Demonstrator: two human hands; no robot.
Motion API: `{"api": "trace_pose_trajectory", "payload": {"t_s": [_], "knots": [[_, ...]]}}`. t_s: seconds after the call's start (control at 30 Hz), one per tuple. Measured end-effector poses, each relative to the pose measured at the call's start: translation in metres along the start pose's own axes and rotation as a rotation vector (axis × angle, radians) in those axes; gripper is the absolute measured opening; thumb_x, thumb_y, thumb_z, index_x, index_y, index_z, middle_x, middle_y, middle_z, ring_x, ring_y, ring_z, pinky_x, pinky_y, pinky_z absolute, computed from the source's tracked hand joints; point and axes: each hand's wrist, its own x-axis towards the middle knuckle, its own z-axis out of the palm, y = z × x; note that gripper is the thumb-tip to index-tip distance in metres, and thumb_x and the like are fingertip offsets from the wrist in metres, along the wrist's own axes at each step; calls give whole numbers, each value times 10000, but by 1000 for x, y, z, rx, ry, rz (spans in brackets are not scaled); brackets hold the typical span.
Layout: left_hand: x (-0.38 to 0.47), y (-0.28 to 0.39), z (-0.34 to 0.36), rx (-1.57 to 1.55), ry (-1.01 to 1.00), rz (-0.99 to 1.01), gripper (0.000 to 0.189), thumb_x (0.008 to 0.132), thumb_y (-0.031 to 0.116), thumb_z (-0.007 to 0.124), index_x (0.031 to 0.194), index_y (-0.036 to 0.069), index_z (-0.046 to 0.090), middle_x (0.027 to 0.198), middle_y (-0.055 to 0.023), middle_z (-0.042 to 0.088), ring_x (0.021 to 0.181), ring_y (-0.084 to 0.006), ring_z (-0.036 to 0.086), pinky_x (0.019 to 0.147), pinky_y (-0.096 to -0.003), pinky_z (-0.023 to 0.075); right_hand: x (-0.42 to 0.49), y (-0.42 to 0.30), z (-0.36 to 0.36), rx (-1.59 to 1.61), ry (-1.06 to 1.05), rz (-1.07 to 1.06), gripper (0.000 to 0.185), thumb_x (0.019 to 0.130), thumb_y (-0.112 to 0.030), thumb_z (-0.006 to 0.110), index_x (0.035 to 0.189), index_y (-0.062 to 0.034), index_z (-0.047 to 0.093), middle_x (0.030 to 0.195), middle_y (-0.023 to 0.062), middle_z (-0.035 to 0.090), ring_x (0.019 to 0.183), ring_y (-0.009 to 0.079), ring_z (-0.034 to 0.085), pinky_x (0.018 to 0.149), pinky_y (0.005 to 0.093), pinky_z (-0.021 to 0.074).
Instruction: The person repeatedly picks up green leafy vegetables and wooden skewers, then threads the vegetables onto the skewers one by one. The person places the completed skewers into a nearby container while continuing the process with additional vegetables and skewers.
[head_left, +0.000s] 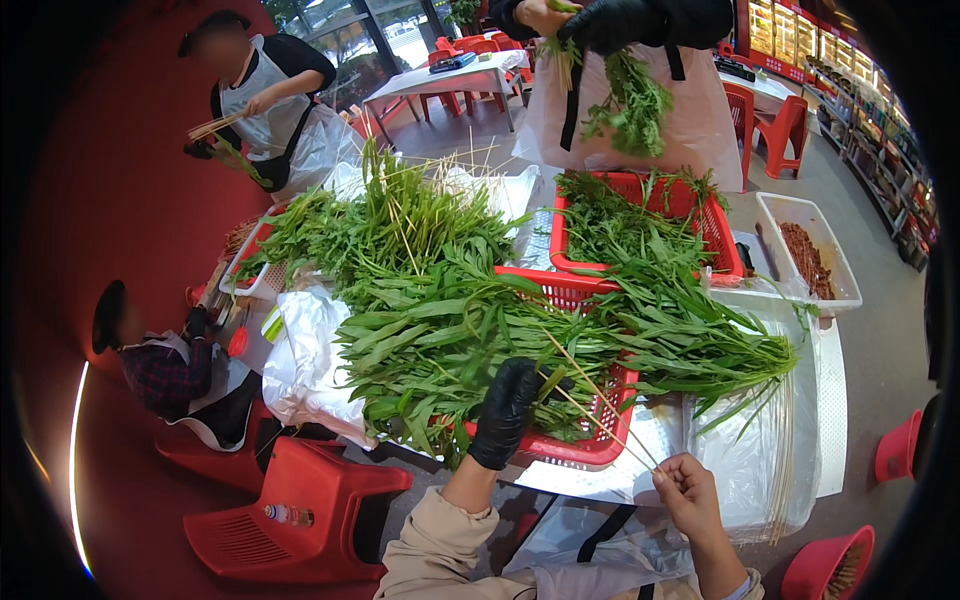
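Note:
In its black glove, my left hand (504, 414) pinches a short piece of green stem (553, 379) over the near red basket. My bare right hand (685, 491) grips the lower ends of two thin bamboo skewers (611, 401). Their upper parts reach to the pinched stem; whether either pierces it I cannot tell. Long-leaved greens (450, 330) heap over the near red plastic basket (581, 454) and hide most of it. To the right, a bundle of leafy greens (720, 341) lies with long skewers (781, 457) extending from it, on clear plastic film (727, 465).
Across the table, a person's hands (592, 24) hold leafy greens. Behind lies a second red basket (637, 266) of greens and a tub (806, 259) of reddish-brown pieces. Skewered greens (420, 210) stand left. A red plastic chair (300, 495) holds a bottle. Two people work left.

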Motion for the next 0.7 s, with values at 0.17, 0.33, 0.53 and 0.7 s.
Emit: {"api": "trace_pose_trajectory", "payload": {"t_s": [0.17, 0.33, 0.53, 0.7], "knots": [[-1, -1, 0, -3, 14, 8, 155, 948, 116, 539, 1083, 43, 559, 941, -4, 571, 822, -94, 513, 746, -240, 434, -1, -3, 1, -10, 4, 19, 96, 878, -70, 618, 864, 4, 558, 650, -25, 567, 562, 3, 458, 503, 172, 339], [-2, -2, -3, 70, 38, 84, 161, 940, 89, 546, 1093, 41, 554, 931, 1, 579, 829, -84, 519, 747, -235, 440, -3, -5, 1, -44, 6, 4, 101, 872, -68, 624, 850, 6, 559, 627, -35, 549, 546, 2, 432, 487, 178, 322], [-6, 4, 3, -171, 47, -26, 183, 922, 71, 571, 1104, 65, 553, 950, 31, 571, 846, -58, 523, 752, -215, 440, -4, -4, -1, -94, 10, -23, 85, 865, -48, 622, 845, 8, 561, 619, -35, 545, 536, 2, 430, 477, 179, 320], [-6, 5, 0, -231, 36, -81, 159, 910, 75, 587, 1068, 79, 595, 978, -4, 630, 876, -105, 576, 799, -261, 461, -4, -6, -2, -94, 3, -16, 82, 865, -43, 620, 839, 9, 562, 614, -33, 547, 534, 1, 435, 474, 178, 325]]}}
